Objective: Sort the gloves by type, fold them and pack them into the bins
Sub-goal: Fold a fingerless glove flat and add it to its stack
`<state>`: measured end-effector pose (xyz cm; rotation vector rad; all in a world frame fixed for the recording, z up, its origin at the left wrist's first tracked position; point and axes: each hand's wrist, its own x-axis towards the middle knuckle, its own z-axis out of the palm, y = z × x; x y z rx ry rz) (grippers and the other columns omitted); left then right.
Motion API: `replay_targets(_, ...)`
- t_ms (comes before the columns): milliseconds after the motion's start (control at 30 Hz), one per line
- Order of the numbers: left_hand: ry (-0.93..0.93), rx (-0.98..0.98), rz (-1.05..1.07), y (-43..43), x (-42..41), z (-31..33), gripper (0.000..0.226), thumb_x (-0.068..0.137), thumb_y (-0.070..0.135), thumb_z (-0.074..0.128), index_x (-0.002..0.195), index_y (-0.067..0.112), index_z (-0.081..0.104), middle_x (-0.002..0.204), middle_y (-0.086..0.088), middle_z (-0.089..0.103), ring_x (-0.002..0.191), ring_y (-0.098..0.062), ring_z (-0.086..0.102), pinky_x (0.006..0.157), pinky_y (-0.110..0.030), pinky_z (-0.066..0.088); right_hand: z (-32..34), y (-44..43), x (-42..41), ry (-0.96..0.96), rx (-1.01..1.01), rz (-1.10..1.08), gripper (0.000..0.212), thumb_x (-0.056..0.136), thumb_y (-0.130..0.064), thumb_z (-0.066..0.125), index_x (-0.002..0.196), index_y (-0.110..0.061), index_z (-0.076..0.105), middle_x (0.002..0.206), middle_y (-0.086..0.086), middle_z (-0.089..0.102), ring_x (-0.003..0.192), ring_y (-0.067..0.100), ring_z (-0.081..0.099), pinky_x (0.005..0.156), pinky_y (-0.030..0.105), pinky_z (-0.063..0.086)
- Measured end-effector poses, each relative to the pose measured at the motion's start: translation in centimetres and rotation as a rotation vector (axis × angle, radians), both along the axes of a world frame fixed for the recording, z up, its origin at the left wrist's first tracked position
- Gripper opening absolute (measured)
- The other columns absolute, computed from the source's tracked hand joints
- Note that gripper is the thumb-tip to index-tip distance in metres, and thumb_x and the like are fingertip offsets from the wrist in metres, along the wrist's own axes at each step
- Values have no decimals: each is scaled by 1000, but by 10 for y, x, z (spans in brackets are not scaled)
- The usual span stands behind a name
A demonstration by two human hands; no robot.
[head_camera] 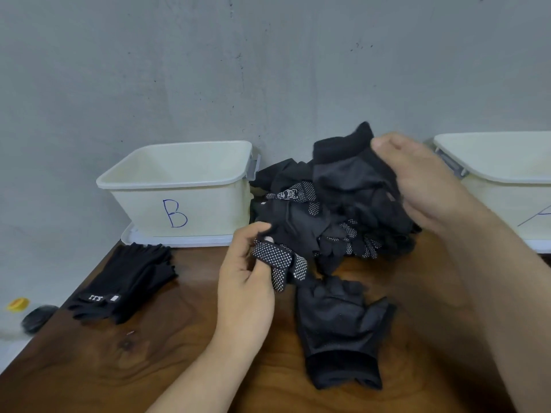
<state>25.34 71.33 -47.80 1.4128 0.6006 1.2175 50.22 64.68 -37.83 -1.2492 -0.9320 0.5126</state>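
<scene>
A heap of black gloves (331, 216) lies on the wooden table between two white bins. My left hand (247, 281) pinches a glove with white grip dots (281, 262) at the heap's near edge. My right hand (417, 180) grips a plain black glove (351, 162) and holds it up over the heap's right side. One black glove (340, 332) lies flat in front of the heap. A pair of black gloves with a white label (125, 281) lies at the left. Bin B (179, 189) stands at the back left, and bin A (507, 174) at the back right.
Bin B sits on a white lid (179, 240). The table's left edge (59, 308) runs diagonally; beyond it, lower down, are a yellow cap (18, 304) and a dark round object (38, 318). A grey wall closes the back.
</scene>
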Motion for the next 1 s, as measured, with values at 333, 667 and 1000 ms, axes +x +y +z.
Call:
replay_targets(333,-44,-74,-83,21,43,80,63,93,-23,37,115,23,75,129,-10,72,104,-21,74,80,-31,62,-56,-117,-28,460,-57,-140,38,114,-37,44,140,-20,67,133,5,75,122,28,72,113,50,48)
replay_targets(667,513,37,-369,-20,62,89,26,103,28,65,129,31,67,128,10,72,120,-12,68,101,-40,58,-59,-132,-56,576,-12,-76,35,115,-31,45,136,-17,68,133,5,74,126,24,70,117,50,46)
replay_targets(1000,344,-81,-397,-84,50,65,39,98,42,73,111,6,78,114,-11,80,114,-32,74,108,-56,54,-56,-142,-64,334,-171,44,46,100,-64,59,124,-26,73,123,-2,78,113,22,75,86,39,57)
